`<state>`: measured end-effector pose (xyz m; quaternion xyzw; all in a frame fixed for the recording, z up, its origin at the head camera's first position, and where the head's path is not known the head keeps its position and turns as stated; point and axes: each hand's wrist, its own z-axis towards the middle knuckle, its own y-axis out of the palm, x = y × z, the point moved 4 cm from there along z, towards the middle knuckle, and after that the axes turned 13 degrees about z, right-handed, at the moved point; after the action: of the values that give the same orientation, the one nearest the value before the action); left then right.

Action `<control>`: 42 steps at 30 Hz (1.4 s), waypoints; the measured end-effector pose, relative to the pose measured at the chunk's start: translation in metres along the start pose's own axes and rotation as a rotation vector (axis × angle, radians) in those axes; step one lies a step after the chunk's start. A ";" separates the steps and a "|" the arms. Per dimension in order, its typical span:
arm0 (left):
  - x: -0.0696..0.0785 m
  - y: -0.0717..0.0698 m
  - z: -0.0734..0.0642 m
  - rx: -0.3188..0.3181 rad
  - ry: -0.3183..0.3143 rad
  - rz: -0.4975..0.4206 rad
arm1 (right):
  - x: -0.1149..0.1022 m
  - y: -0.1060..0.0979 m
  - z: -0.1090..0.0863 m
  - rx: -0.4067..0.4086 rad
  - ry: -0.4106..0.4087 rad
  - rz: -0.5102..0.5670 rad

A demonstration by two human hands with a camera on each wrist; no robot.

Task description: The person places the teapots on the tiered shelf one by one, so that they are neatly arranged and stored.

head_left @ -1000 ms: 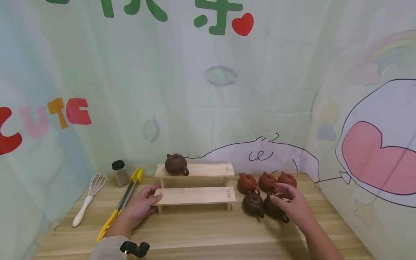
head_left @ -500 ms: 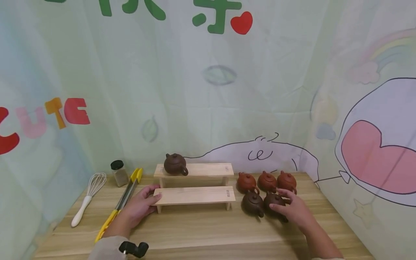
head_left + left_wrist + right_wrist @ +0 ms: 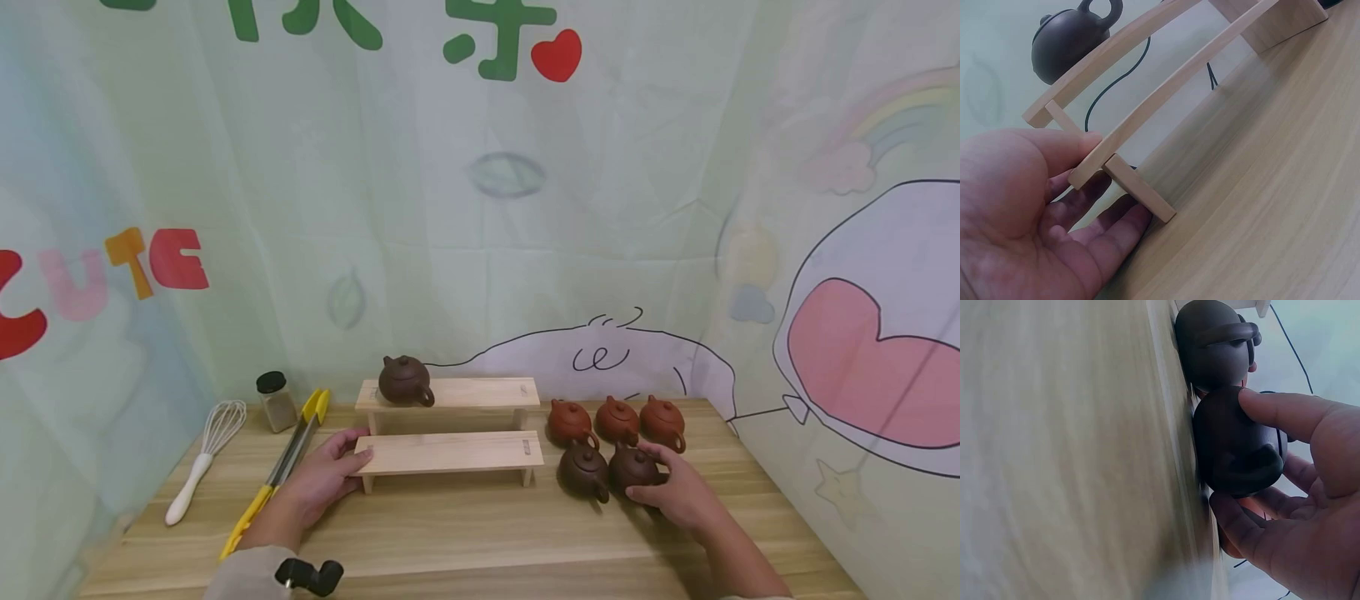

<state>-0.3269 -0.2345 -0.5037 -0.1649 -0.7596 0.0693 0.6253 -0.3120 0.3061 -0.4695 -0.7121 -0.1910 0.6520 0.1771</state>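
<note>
Right hand (image 3: 677, 493) has lowered and closed part-way on a dark-brown, round clay teapot (image 3: 632, 467); left hand (image 3: 328, 477), thumb uppermost, pinches the pale rectangular wooden stand (image 3: 450, 452) to its right.

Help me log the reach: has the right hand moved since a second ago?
Yes: in the head view, judged against the rightmost red teapot, the right hand has moved lower, now gripping the front-right dark teapot.
</note>
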 end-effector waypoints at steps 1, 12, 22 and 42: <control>0.000 0.000 0.000 0.000 0.000 -0.003 | 0.000 0.000 0.000 0.000 -0.005 -0.001; -0.001 0.000 0.000 -0.001 0.007 -0.009 | -0.001 -0.002 0.001 0.026 -0.006 0.003; -0.001 -0.002 0.001 -0.010 0.003 -0.006 | -0.040 0.000 -0.012 0.084 -0.098 0.122; 0.001 0.001 0.001 -0.008 0.003 -0.001 | -0.141 0.093 -0.009 -0.031 -0.273 0.189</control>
<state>-0.3283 -0.2334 -0.5035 -0.1670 -0.7590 0.0656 0.6259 -0.3101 0.1545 -0.3943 -0.6344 -0.1554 0.7534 0.0764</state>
